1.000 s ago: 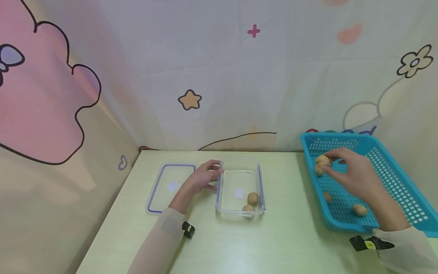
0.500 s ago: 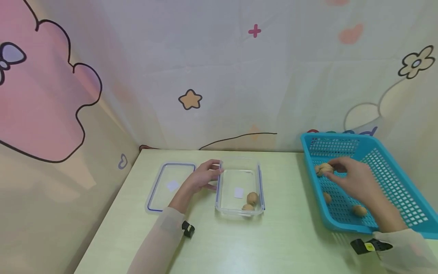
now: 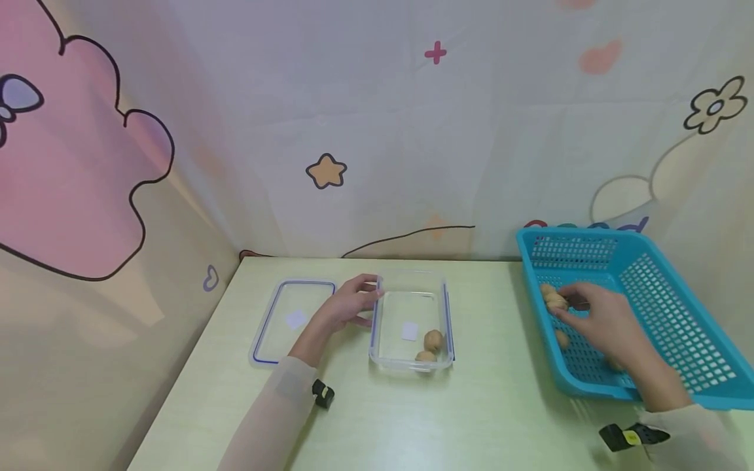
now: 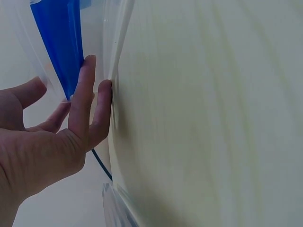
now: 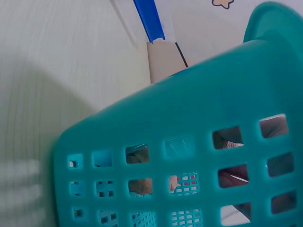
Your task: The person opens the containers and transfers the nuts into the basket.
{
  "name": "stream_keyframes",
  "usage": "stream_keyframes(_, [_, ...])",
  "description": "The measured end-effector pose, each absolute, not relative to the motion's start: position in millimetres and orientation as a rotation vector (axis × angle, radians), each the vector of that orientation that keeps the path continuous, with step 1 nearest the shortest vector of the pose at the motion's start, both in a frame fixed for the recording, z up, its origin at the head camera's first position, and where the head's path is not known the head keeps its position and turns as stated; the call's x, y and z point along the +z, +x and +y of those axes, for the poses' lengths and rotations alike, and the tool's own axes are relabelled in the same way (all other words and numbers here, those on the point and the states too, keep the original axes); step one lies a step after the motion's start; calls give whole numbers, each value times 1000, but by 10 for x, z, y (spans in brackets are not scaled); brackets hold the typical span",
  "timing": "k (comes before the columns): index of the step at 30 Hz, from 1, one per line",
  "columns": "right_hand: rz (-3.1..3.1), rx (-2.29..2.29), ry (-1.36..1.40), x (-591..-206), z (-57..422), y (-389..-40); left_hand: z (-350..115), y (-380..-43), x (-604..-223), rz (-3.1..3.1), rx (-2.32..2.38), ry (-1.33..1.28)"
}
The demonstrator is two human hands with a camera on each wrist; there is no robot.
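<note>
My left hand [image 3: 352, 302] rests against the left side of a clear plastic food container [image 3: 377, 353] with blue trim. In the left wrist view its fairly straight fingers touch the wall by a blue latch [image 4: 61, 38]. Two walnuts [image 3: 433, 340] lie in the container's near right corner. Inside the blue basket [image 3: 544, 333], my right hand [image 3: 603, 320] pinches a walnut [image 3: 556, 302] between thumb and fingers. Another walnut [image 3: 547, 288] sits just behind it. The right wrist view shows mostly the basket's perforated wall [image 5: 156, 113], which largely hides that hand.
The container's clear lid [image 3: 265, 327] with a blue seal lies flat to the left, partly behind my left forearm. Nearer in the basket is one walnut [image 3: 562, 339], and a further one [image 3: 612, 364] is partly covered by my right hand. A printed curtain [image 3: 383, 131] hangs behind the table.
My right hand has moved down and slightly nearer inside the basket with the walnut, from above the other walnut to beside it. The left hand and the container have stayed put.
</note>
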State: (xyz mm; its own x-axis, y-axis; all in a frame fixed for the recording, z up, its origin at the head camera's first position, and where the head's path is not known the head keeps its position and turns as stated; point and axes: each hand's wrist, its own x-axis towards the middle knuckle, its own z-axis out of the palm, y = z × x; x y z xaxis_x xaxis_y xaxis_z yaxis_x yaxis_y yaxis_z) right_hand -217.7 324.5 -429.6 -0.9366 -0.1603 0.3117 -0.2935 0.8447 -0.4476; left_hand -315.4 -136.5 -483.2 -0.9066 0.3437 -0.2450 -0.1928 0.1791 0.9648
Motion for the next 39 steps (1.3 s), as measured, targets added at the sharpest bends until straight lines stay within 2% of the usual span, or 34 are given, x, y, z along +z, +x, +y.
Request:
stream_keyframes(31, [-2754, 801, 296, -4347, 3328, -2180, -1342, -3159, -4848, 2075, 1752, 119])
stream_keyframes(39, [-2610, 805, 418, -4143, 3021, -2169, -1357, -3150, -4819, 2074, 1758, 125])
